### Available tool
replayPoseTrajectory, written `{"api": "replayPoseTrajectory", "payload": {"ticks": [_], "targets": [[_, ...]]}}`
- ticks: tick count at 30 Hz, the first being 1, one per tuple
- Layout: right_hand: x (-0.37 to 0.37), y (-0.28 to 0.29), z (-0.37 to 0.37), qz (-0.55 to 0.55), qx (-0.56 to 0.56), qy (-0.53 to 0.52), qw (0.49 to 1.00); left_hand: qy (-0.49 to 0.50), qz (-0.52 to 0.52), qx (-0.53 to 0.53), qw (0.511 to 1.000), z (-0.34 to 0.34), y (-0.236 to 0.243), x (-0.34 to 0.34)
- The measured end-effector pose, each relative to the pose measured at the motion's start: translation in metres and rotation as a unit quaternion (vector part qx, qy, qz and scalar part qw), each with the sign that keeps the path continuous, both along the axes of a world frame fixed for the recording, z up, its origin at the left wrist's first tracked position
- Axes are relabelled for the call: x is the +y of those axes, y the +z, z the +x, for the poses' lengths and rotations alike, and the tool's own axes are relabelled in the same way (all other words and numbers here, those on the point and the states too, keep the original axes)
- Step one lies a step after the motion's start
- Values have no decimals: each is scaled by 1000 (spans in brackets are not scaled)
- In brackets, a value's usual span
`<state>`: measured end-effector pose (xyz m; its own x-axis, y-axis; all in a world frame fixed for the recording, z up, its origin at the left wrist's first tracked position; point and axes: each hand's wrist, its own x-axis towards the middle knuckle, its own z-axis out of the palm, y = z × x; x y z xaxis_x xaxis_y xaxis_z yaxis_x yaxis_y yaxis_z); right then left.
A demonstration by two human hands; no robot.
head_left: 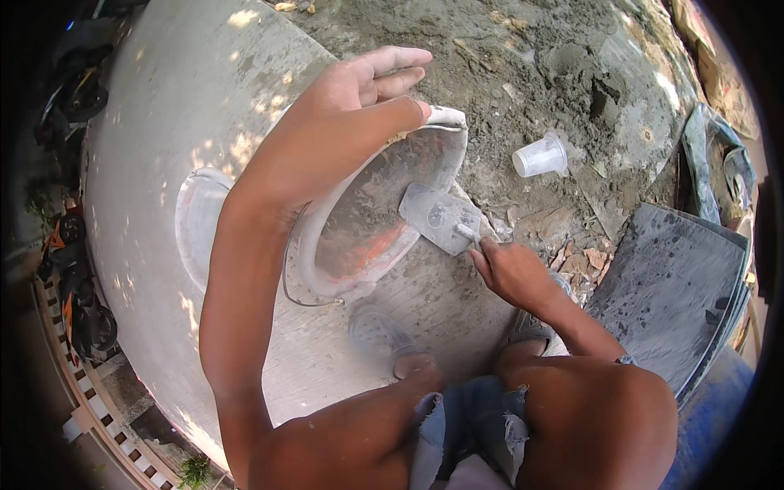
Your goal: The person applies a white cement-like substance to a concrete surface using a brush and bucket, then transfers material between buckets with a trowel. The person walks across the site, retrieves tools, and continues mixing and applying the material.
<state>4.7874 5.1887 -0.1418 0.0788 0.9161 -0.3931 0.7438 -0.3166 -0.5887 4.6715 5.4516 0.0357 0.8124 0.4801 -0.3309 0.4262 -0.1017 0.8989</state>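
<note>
A whitish bucket (314,265) lies tipped toward me, its inside stained grey and orange, with a wire handle hanging at its near side. My left hand (371,86) is at the bucket's upper rim, fingers stretched out and thumb by the edge. Whether it bears on the rim I cannot tell. In my right hand (518,273) is the handle of a flat, rectangular trowel (437,214). The trowel's grey, smeared blade overlaps the bucket's right edge.
Grey wet mortar (572,73) spreads beyond the bucket, with a clear plastic cup (541,156) on it. Dark flat sheets (670,294) lie at right, near rubble (576,261). A round white lid-like disc (200,220) is at left. My shoe (380,331) stands below the bucket.
</note>
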Motion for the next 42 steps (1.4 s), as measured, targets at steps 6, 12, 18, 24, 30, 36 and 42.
{"api": "replayPoseTrajectory", "payload": {"ticks": [6, 12, 18, 24, 30, 36, 42], "targets": [[8, -2, 22, 11, -38, -31, 999, 233, 6, -373, 898, -105, -35, -33], [11, -6, 25, 7, -30, -32, 999, 218, 250, -223, 916, -136, -100, -81], [26, 17, 53, 0, 11, 31, 999, 167, 340, -153, 913, -63, -88, -55], [41, 24, 96, 115, -261, -3, 958, 130, 355, -135, 916, -21, -77, -40], [45, 40, 103, 30, -251, 131, 958, 140, 384, -116, 905, -9, -80, -40], [40, 30, 105, 27, -194, 103, 975, 171, 358, -129, 909, 0, -78, -47], [45, 29, 98, 16, -179, 67, 981, 161, 396, -135, 894, -8, -83, -43]]}}
